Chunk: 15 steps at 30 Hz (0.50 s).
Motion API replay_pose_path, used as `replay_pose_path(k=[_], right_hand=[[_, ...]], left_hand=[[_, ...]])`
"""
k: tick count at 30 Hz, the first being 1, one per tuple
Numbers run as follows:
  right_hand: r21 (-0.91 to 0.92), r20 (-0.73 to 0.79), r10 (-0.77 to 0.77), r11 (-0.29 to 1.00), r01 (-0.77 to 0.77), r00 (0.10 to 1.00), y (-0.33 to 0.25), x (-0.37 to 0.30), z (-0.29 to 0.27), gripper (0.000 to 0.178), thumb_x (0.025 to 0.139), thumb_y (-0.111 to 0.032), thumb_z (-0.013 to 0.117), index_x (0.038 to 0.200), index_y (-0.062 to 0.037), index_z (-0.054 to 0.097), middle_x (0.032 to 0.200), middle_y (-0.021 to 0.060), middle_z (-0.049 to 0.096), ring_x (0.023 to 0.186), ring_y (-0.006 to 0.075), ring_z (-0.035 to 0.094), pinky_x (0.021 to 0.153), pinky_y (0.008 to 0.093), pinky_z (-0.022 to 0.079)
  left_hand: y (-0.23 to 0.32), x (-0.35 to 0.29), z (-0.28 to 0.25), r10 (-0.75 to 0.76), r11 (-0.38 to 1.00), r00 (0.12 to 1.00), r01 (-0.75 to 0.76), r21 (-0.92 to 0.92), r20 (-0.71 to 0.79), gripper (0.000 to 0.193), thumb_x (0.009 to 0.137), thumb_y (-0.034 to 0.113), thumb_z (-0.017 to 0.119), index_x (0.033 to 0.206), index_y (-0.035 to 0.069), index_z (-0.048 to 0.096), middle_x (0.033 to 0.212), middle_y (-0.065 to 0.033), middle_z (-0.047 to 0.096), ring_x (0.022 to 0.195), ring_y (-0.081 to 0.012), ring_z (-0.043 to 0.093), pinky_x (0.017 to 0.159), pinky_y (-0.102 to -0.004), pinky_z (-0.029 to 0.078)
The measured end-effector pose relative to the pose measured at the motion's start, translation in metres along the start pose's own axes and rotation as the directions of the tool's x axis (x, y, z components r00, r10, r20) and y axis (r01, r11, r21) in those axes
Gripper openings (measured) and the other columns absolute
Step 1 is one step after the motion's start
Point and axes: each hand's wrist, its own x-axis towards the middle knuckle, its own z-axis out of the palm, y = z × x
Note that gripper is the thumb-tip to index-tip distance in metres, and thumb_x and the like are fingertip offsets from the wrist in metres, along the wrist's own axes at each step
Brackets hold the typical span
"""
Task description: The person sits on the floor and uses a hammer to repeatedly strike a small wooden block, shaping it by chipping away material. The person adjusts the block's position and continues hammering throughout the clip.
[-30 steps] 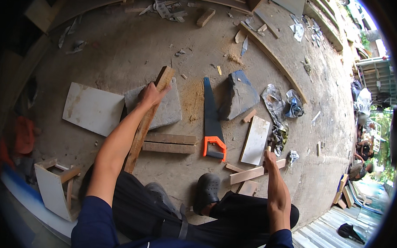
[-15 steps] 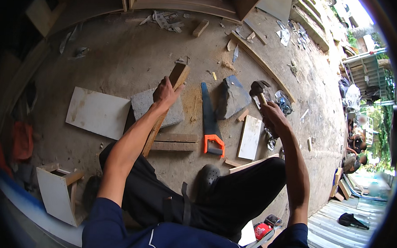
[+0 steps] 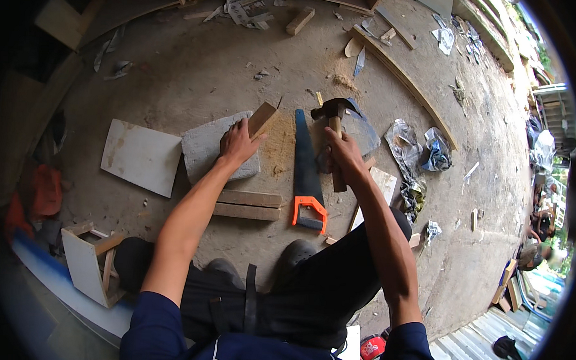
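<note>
The left hand [image 3: 238, 143] has its fingers clamped on a wood block [image 3: 263, 119] atop a grey slab [image 3: 206, 153]; the right hand [image 3: 343, 150] grips a hammer [image 3: 331, 112] at two o'clock of it; striking looks not yet begun; a saw [image 3: 307, 174] lies between.

1 hammer [image 3: 331, 112], 1 saw [image 3: 307, 174], maybe 2 planks [image 3: 246, 205]

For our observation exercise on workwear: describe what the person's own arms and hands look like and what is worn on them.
Both forearms are bare. The left hand and right hand wear no gloves, and no rings or watch show. Dark navy sleeves cover only the upper arms, ending near the elbows.
</note>
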Motion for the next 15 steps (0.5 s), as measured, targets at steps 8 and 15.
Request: replay_pose_path(k=[8, 15], right_hand=[[-0.134, 0.004, -0.097, 0.986, 0.096, 0.995, 0.009, 0.027, 0.009, 0.038, 0.095, -0.040, 0.055, 0.091, -0.0025, 0.049, 0.062, 0.0050, 0.052, 0.047, 0.0158, 0.053, 0.043, 0.0340, 0.043], [-0.101, 0.001, -0.107, 0.989, 0.106, 0.994, 0.022, 0.050, 0.022, 0.035, 0.096, -0.038, 0.057, 0.092, -0.0039, 0.049, 0.063, 0.0035, 0.049, 0.046, 0.0134, 0.050, 0.042, 0.0318, 0.042]], left_hand=[[-0.005, -0.003, 0.025, -0.060, 0.996, 0.990, 0.069, 0.060, -0.129, 0.066, 0.078, 0.049, 0.070, 0.122, 0.004, 0.049, 0.116, -0.0179, 0.057, 0.109, -0.0358, 0.055, 0.088, -0.0501, 0.045], [-0.006, -0.001, 0.039, 0.026, 0.998, 0.966, -0.008, 0.069, -0.259, 0.060, 0.074, 0.046, 0.073, 0.113, 0.006, 0.053, 0.106, -0.0124, 0.055, 0.103, -0.0321, 0.054, 0.083, -0.0483, 0.046]])
